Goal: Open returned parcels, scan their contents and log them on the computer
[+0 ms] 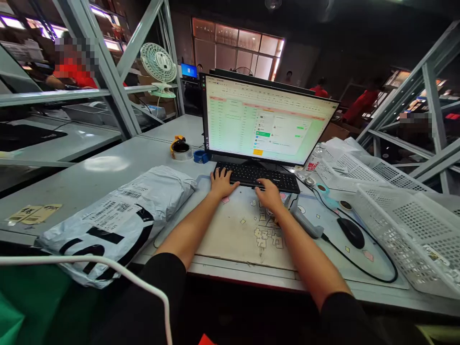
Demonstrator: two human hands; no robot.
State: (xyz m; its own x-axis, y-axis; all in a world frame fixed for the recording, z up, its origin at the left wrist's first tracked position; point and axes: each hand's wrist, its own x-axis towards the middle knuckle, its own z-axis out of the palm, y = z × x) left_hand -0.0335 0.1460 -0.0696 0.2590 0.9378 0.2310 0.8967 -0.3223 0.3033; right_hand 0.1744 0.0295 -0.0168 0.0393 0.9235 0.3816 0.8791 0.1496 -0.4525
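Observation:
My left hand [222, 182] lies open on the left end of a black keyboard [278, 179], fingers spread over the keys. My right hand [269, 193] rests open on the keyboard's middle, fingers on the keys. Behind the keyboard stands a monitor [264, 120] showing a pale green spreadsheet with a small window on it. A grey handheld scanner [305, 223] lies just right of my right forearm. A black mouse [351, 233] sits further right on its cable. Neither hand holds anything.
A grey mailer bag [118, 215] with a shipping label lies at the left. Tape rolls [182, 149] stand by the monitor's left. White plastic baskets [406, 225] fill the right side. A small fan [158, 64] and metal shelving frame stand behind. People in red work in the background.

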